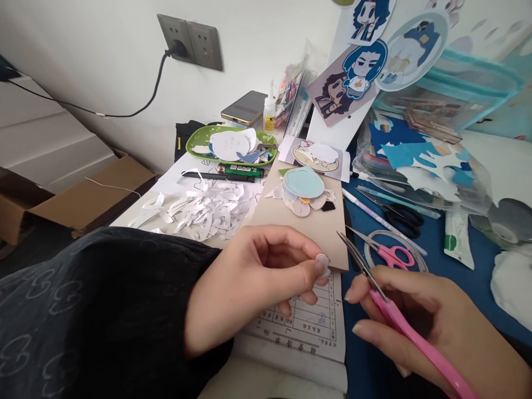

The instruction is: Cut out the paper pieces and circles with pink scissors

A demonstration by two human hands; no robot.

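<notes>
Between thumb and forefinger, my left hand [266, 277] pinches a small white paper cutout [323, 265] with a rounded edge. My right hand [432, 321] holds pink-handled scissors [399, 321], their blades pointing up and left toward the cutout but apart from it. Under my left hand lies an open printed booklet [307, 327]. Just beyond is a beige board [332, 233] bearing a pale blue oval cutout [303, 183] and several other paper pieces. A heap of white paper scraps [211, 213] lies past my left wrist.
A green tray [195, 149] holds cutouts, with a glue bottle [269, 113] and a phone [247, 107] behind. Second pink scissors [394, 256], black scissors [401, 217] and a tape roll [419, 263] lie on the blue surface at right. A cardboard box [91, 194] stands left.
</notes>
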